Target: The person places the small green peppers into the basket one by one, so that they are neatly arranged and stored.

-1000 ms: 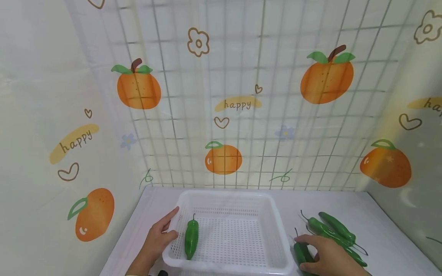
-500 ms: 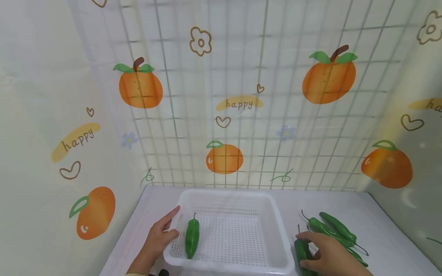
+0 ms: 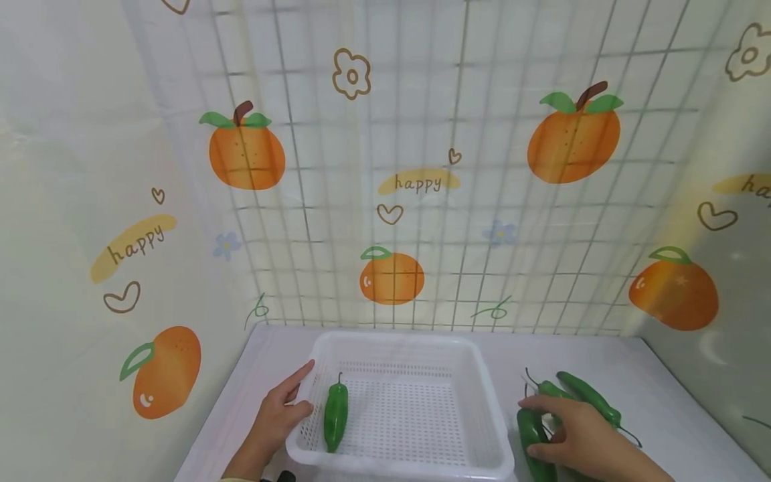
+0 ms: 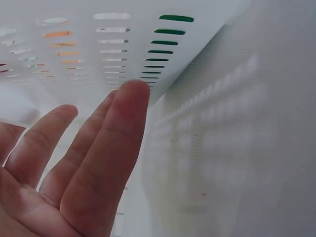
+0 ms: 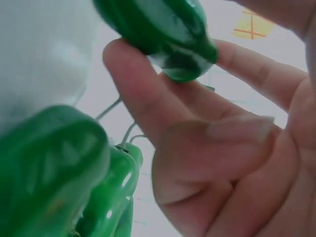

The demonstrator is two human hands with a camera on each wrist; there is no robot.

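A white perforated plastic basket [image 3: 415,462] stands on the table, with one long green pepper [image 3: 335,418] lying inside near its left wall. My left hand [image 3: 277,415] touches the outside of that wall; in the left wrist view its fingers [image 4: 111,148] are extended beneath the slotted side. Right of the basket, my right hand [image 3: 578,435] grips another green pepper [image 3: 533,438] between thumb and fingers, its stem pointing away from me. The right wrist view has this held pepper [image 5: 158,24] at the top, apart from other peppers [image 5: 49,168] at lower left.
More green peppers [image 3: 593,395] lie on the white table [image 3: 656,375] beyond and beside my right hand. A curtain printed with oranges [image 3: 391,278] closes off the back and both sides. Something small and black [image 3: 286,476] shows at the bottom edge, below the basket's left corner.
My right hand has shifted slightly rightward and away from the basket with the gripped pepper, now covering more of the peppers behind. My left hand and the basket have stayed put.
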